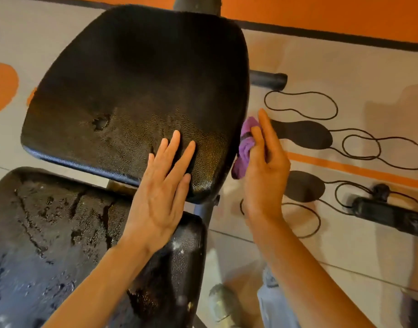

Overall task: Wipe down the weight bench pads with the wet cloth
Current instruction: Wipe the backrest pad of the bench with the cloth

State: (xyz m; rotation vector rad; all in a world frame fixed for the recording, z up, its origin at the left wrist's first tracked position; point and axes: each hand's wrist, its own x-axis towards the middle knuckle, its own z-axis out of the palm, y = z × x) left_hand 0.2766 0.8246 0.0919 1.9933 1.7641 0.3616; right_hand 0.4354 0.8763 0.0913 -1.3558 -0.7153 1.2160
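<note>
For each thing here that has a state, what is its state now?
left hand: open, flat on the far pad
right hand: holds the purple cloth
purple cloth: bunched, against the far pad's right edge
far pad: has a small tear
near pad: surface cracked and peeling

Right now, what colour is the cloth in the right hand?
Purple, seen in the head view: the cloth is bunched in the right hand.
</note>
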